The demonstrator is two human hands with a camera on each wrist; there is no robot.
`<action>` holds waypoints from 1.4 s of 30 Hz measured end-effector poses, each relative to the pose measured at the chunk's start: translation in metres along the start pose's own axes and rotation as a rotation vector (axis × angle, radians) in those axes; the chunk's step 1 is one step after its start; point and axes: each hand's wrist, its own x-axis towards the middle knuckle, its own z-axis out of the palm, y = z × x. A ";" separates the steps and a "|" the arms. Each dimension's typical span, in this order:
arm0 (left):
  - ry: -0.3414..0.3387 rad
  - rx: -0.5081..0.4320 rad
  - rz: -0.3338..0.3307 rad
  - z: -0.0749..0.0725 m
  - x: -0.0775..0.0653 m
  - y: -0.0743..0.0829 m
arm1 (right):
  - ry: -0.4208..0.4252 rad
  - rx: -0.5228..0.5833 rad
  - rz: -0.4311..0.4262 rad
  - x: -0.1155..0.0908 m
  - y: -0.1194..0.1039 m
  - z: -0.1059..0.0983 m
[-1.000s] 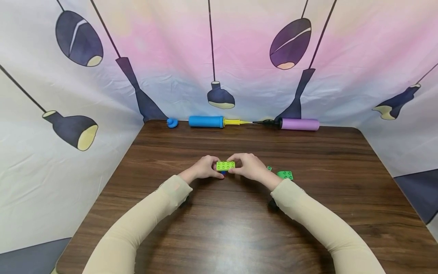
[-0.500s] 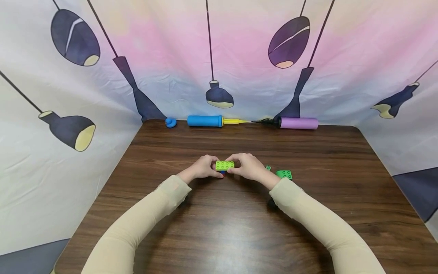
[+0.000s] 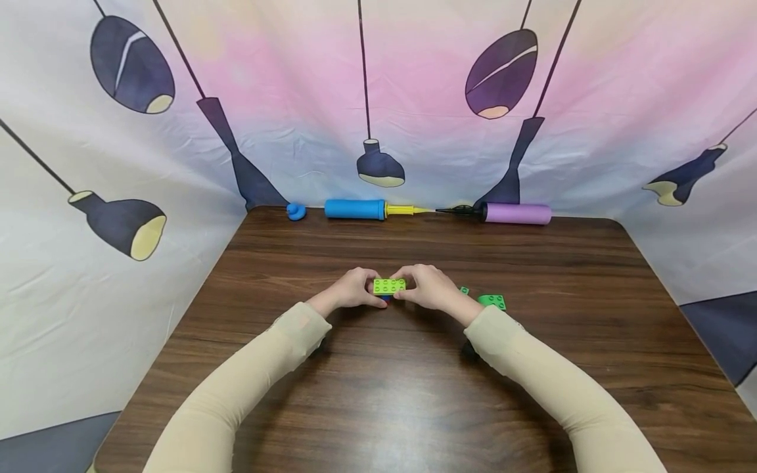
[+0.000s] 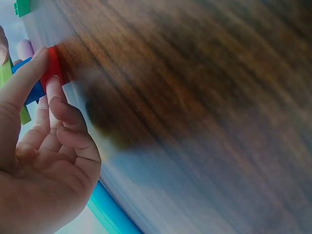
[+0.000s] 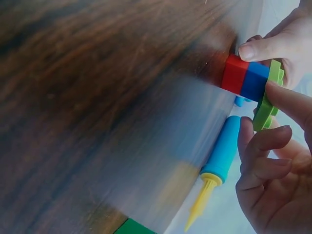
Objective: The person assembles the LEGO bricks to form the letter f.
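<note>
A small stack of toy bricks stands at the middle of the table: a red brick (image 5: 234, 74) at the bottom, a blue brick (image 5: 254, 82) on it, and a flat lime-green brick (image 3: 389, 286) on top. My left hand (image 3: 353, 290) pinches the red brick between thumb and finger, as the left wrist view shows. From the other side my right hand (image 3: 433, 288) pinches the lime-green brick, which overhangs the blue one. Just right of my right hand lie a small green piece (image 3: 464, 290) and a bigger green brick (image 3: 495, 301) with studs.
Along the back edge of the brown wooden table (image 3: 378, 394) lie a blue toy duck (image 3: 296, 211), a blue hand pump (image 3: 355, 209) with a yellow nozzle, and a purple hand pump (image 3: 517, 213) with a black nozzle. A lamp-patterned cloth (image 3: 296, 79) hangs behind.
</note>
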 end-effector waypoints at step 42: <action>0.013 0.003 0.016 0.001 -0.002 0.000 | 0.051 0.071 -0.018 -0.020 0.021 -0.048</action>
